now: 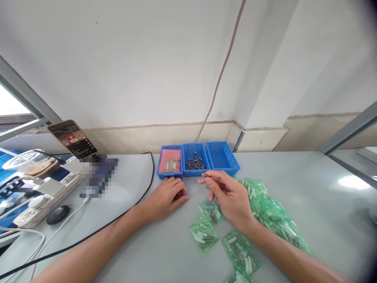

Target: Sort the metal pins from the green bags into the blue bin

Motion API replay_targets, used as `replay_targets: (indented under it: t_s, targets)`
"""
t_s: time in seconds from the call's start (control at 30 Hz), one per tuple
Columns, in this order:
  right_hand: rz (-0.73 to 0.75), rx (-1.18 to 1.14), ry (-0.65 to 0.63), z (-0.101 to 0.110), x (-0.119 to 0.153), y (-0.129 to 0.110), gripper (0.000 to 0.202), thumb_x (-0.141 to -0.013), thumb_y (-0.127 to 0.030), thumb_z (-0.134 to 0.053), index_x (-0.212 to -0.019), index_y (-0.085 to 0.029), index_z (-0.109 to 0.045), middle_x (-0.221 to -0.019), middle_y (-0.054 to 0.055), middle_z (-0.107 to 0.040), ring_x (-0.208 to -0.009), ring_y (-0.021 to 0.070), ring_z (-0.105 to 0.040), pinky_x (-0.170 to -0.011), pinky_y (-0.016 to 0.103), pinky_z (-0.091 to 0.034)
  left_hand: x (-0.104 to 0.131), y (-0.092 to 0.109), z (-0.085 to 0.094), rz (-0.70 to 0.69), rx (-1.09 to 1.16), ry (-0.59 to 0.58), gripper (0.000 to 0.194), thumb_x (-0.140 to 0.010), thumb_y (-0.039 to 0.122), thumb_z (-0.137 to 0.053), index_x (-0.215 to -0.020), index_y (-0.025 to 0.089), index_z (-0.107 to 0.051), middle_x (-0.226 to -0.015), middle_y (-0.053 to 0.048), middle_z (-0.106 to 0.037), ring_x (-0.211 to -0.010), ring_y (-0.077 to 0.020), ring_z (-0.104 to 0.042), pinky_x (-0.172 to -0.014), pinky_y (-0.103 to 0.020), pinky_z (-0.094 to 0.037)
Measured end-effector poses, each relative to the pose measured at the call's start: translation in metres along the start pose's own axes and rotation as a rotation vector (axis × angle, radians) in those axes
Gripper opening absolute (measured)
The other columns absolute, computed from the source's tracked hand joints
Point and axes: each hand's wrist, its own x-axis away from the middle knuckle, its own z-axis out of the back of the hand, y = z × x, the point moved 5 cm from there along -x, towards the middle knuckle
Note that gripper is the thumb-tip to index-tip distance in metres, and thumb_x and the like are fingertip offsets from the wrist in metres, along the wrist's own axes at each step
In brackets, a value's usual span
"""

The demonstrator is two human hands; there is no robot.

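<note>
Curled on the table in front of the blue bins, my left hand (168, 196) has small dark metal pieces, which look like screws, showing between its thumb and fingers. My right hand (231, 196) is raised to the right of it, thumb and forefinger pinched on a small screw (205, 175), mostly hidden by the fingertips. Behind the hands, the middle blue bin (195, 172) contains a loose heap of dark screws (194, 162). Below my right hand lie several green plastic packets (204, 234) with screws and white wall plugs inside.
A left blue bin (170, 175) holds a pink bag (170, 160); a right blue bin (220, 158) adjoins the middle one. More green packets (273, 212) are piled beside my right forearm. At left are a black cable (150, 182), propped phone (73, 138) and power strip (44, 200).
</note>
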Motion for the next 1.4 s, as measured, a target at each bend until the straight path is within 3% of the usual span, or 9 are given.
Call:
replay_targets:
  t_s: [0.23, 0.63, 0.8, 0.9, 1.1, 1.23, 1.33, 1.4]
  targets:
    - [0.006, -0.011, -0.003, 0.001, 0.001, 0.003, 0.018, -0.105, -0.041, -0.063, -0.112, -0.028, -0.074, -0.102, 0.005, -0.083, -0.061, 0.0165, -0.066, -0.061, 0.030, -0.056, -0.001, 0.000, 0.000, 0.009, 0.006, -0.025, 0.018, -0.110, 0.034, -0.055, -0.098, 0.021, -0.055, -0.096, -0.003, -0.060, -0.089, -0.0210, -0.054, -0.082, -0.034, -0.040]
    - [-0.036, -0.035, -0.026, -0.002, -0.001, 0.003, 0.027, -0.109, -0.047, -0.055, -0.117, -0.026, -0.070, -0.108, 0.006, -0.081, -0.050, 0.0108, -0.060, -0.053, 0.027, -0.052, 0.001, 0.001, 0.000, 0.010, 0.008, -0.017, 0.018, -0.110, 0.034, -0.056, -0.097, 0.021, -0.054, -0.096, -0.002, -0.059, -0.088, -0.0205, -0.053, -0.082, -0.033, -0.040]
    - [-0.122, -0.111, -0.067, -0.005, -0.004, 0.006, 0.031, -0.105, -0.051, -0.060, -0.098, -0.022, -0.067, -0.084, 0.003, -0.078, -0.042, 0.0085, -0.053, -0.043, 0.024, -0.042, 0.000, 0.001, 0.001, 0.006, 0.006, -0.020, 0.018, -0.110, 0.034, -0.056, -0.098, 0.021, -0.054, -0.096, -0.002, -0.059, -0.088, -0.0203, -0.052, -0.082, -0.033, -0.040]
    - [-0.130, -0.083, -0.035, -0.002, -0.005, 0.010, 0.027, -0.101, -0.049, -0.068, -0.096, -0.023, -0.067, -0.080, 0.001, -0.077, -0.043, 0.0090, -0.052, -0.044, 0.024, -0.041, 0.000, 0.001, 0.001, 0.008, 0.003, -0.023, 0.018, -0.110, 0.034, -0.056, -0.098, 0.021, -0.054, -0.096, -0.002, -0.059, -0.089, -0.0203, -0.052, -0.082, -0.033, -0.040]
    - [0.184, 0.323, 0.094, 0.006, -0.001, -0.002, 0.013, -0.099, -0.033, -0.075, -0.088, -0.025, -0.074, -0.076, -0.002, -0.074, -0.062, 0.0137, -0.061, -0.062, 0.027, -0.047, 0.001, 0.002, 0.001, 0.014, 0.000, -0.022, 0.016, -0.110, 0.033, -0.057, -0.098, 0.021, -0.055, -0.097, -0.002, -0.059, -0.090, -0.0206, -0.052, -0.084, -0.033, -0.040]
    - [0.384, 0.369, 0.063, 0.003, 0.002, -0.014, 0.013, -0.104, -0.024, -0.066, -0.097, -0.025, -0.076, -0.090, 0.001, -0.075, -0.080, 0.0168, -0.069, -0.076, 0.028, -0.052, 0.000, 0.002, 0.002, 0.014, -0.002, -0.020, 0.016, -0.109, 0.032, -0.057, -0.098, 0.021, -0.055, -0.096, -0.002, -0.059, -0.089, -0.0203, -0.052, -0.083, -0.033, -0.040]
    - [0.405, 0.307, 0.043, 0.003, -0.001, -0.016, 0.018, -0.106, -0.023, -0.060, -0.102, -0.025, -0.078, -0.102, 0.005, -0.073, -0.090, 0.0193, -0.070, -0.080, 0.030, -0.054, 0.000, 0.002, 0.002, 0.013, 0.000, -0.018, 0.016, -0.109, 0.032, -0.057, -0.097, 0.021, -0.055, -0.096, -0.002, -0.059, -0.089, -0.0199, -0.052, -0.083, -0.033, -0.040]
    - [0.317, 0.235, 0.010, 0.002, -0.005, -0.011, 0.019, -0.107, -0.028, -0.059, -0.106, -0.026, -0.078, -0.105, 0.006, -0.071, -0.079, 0.0171, -0.068, -0.071, 0.030, -0.054, 0.000, 0.002, 0.002, 0.015, 0.000, -0.021, 0.016, -0.109, 0.032, -0.057, -0.098, 0.021, -0.055, -0.097, -0.002, -0.059, -0.089, -0.0199, -0.052, -0.083, -0.033, -0.040]
